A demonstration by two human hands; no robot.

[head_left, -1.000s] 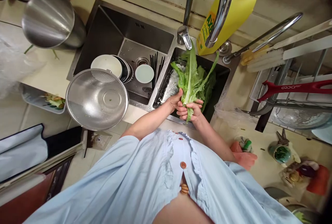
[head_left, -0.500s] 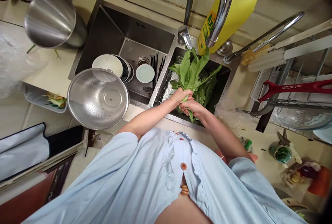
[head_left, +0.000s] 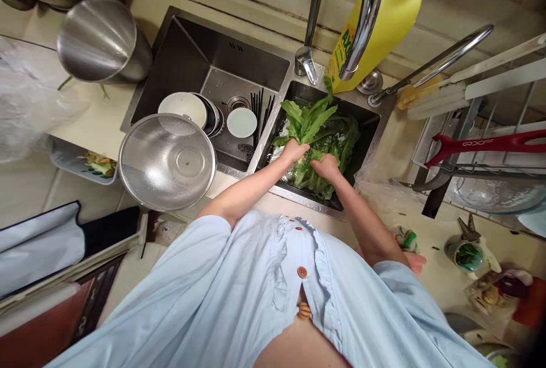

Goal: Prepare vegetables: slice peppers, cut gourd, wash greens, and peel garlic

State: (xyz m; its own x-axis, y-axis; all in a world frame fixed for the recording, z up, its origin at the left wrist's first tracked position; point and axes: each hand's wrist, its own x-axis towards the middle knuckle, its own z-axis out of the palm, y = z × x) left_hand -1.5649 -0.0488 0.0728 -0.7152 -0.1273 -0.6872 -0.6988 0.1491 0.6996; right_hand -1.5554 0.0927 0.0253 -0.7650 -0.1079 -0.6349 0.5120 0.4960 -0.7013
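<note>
My left hand (head_left: 293, 152) and my right hand (head_left: 326, 166) are both down in the right sink basin (head_left: 367, 120), closed on a bunch of green leafy vegetables (head_left: 318, 129). The leaves fan out away from me across the basin, under the tap spout (head_left: 309, 69). More dark green leaves lie in the basin to the right of my right hand. The fingertips are buried among the leaves.
The left basin holds stacked bowls (head_left: 187, 109), a small plate (head_left: 242, 122) and dark chopsticks. A steel colander (head_left: 167, 161) rests at the sink's front left corner. A steel pot (head_left: 102, 41) stands to the left, a yellow detergent bottle (head_left: 379, 21) behind the taps, a dish rack (head_left: 490, 146) to the right.
The bunch was held upright under the tap spout. Both hands have lowered it into the right basin, and the leaves now lie flatter.
</note>
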